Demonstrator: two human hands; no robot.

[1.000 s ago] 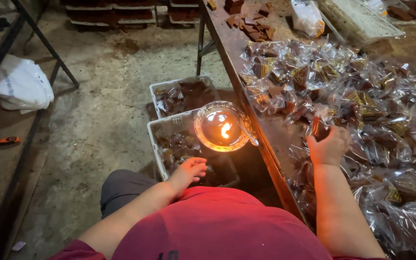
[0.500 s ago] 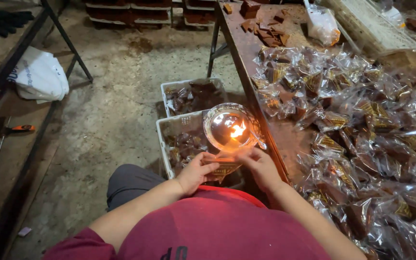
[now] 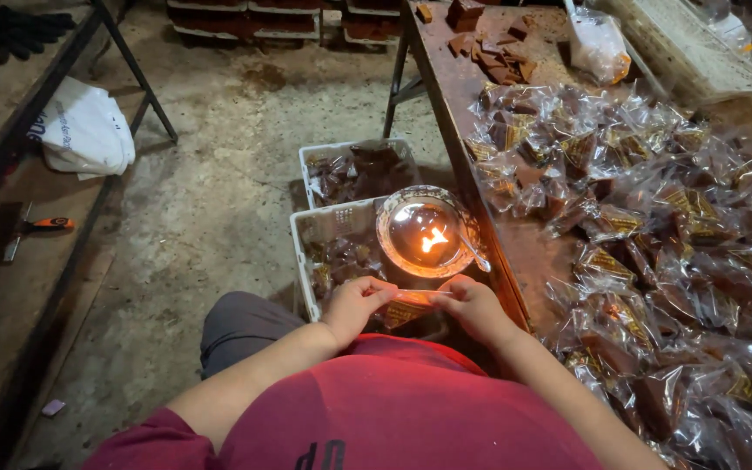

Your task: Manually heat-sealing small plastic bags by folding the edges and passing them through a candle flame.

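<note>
Clear plastic crackles between your fingers: you hold one wrapped brown block [image 3: 411,305] stretched just below the flame in the glass bowl [image 3: 424,231]. Your left hand [image 3: 354,306] pinches one end and your right hand [image 3: 473,306] the other, both closed on the wrapper. Its edge looks not yet sealed. The white crates [image 3: 306,252] beneath hold some packets, while a large heap of wrapped blocks [image 3: 654,252] covers the table [image 3: 454,78] on your right.

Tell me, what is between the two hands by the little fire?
The head view shows a clear plastic packet stretched between the left hand and right hand, both pinching it just below the glass bowl with the flame.
</note>
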